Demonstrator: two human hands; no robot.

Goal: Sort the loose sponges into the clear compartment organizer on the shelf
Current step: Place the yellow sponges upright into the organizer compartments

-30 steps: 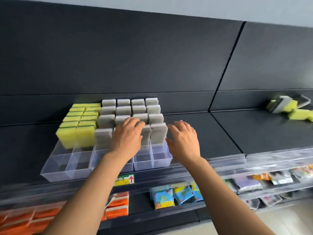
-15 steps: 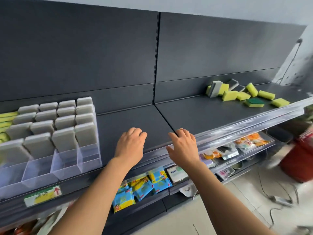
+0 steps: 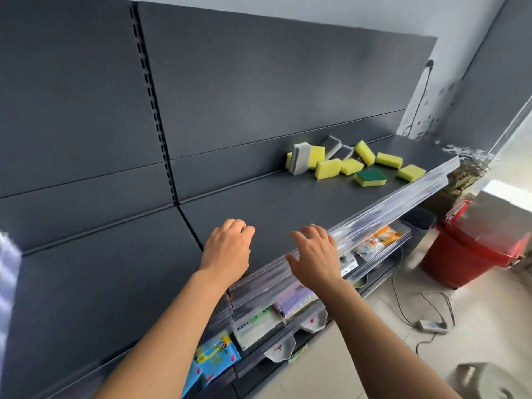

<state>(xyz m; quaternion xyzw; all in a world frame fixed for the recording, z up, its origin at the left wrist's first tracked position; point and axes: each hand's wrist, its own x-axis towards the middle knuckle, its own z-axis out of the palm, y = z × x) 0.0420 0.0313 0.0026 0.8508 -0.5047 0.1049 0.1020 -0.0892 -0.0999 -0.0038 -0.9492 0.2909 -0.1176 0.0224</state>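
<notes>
From the head camera: a dark shelf with a clear plastic rail along its front edge. Far right on it, close to the back panel, the loose sponges in a scattered heap, mostly yellow, some grey, several touching or leaning on each other. Among them one green-topped sponge lying flat at the front of the heap, and one grey sponge standing on edge at its left end.

Well apart from the heap, both hands over the front part of the shelf. Palm down, the left hand, fingers loosely curled, holding nothing. Just beside it and above the rail, the right hand, fingers spread and relaxed, holding nothing; touching the rail or not, cannot tell.

Below, clear trays on the lower shelves, with flat coloured packets inside. On the floor at right a red bin, content hidden. At the left edge a pale blurred patch, cannot tell what.
</notes>
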